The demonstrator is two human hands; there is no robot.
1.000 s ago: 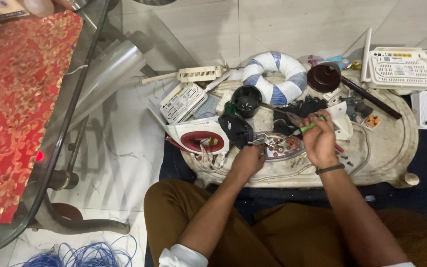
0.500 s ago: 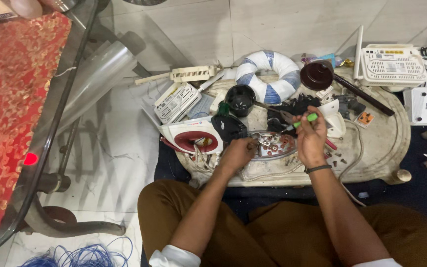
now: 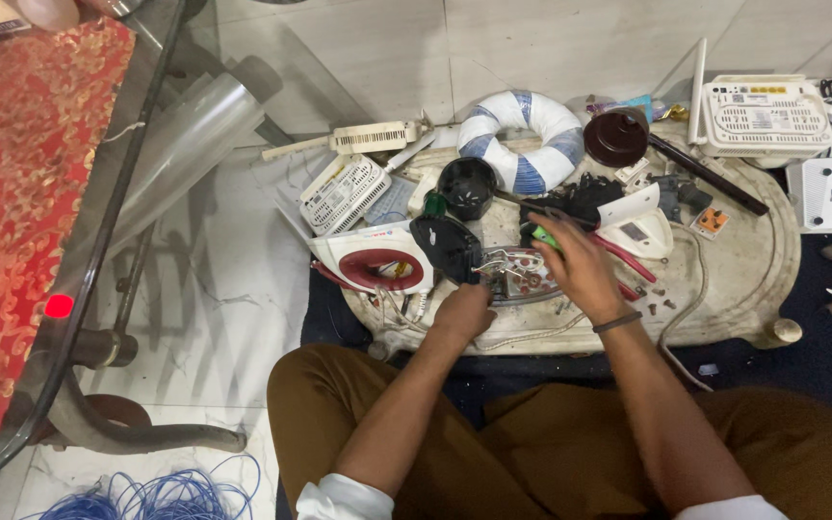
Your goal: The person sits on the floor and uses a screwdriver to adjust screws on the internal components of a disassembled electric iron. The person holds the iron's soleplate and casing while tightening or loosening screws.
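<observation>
Sitting on the floor, the person works over a low stone slab (image 3: 743, 279) full of parts. The right hand (image 3: 585, 274) is closed around a green-handled tool (image 3: 543, 237) and rests above the metal plate with wires (image 3: 517, 273), which lies near the middle of the slab. The left hand (image 3: 464, 310) is curled at the near edge of this plate; I cannot tell if it grips something. Just left of the plate are a black cover (image 3: 445, 246) and a white and red housing (image 3: 373, 260). Behind them lies a white and blue ring (image 3: 520, 143)
</observation>
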